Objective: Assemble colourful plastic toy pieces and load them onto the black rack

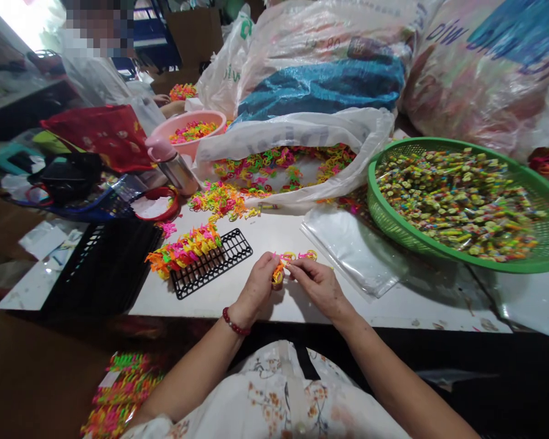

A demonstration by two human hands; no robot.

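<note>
My left hand (pixel 257 283) is closed around a small orange and yellow plastic piece (pixel 278 273), whose exact kind I cannot make out. The fingertips of my right hand (pixel 319 285) pinch at the same piece from the other side. Just behind my fingers, a few pink and yellow plastic pieces (pixel 307 255) lie on the white table (pixel 274 228). To the left is a black grid rack (pixel 235 249), its far-left part filled with a dense row of colourful plastic pieces (pixel 183 247).
A loose pile of pieces (pixel 222 200) lies before an open white sack (pixel 370 131). Clear plastic bags (pixel 348 250) lie right of my hands, near a green basket (pixel 375 201) of wrapped items. A steel flask (pixel 176 171) and red bowl (pixel 176 204) stand left. Another person (pixel 91 67) is behind.
</note>
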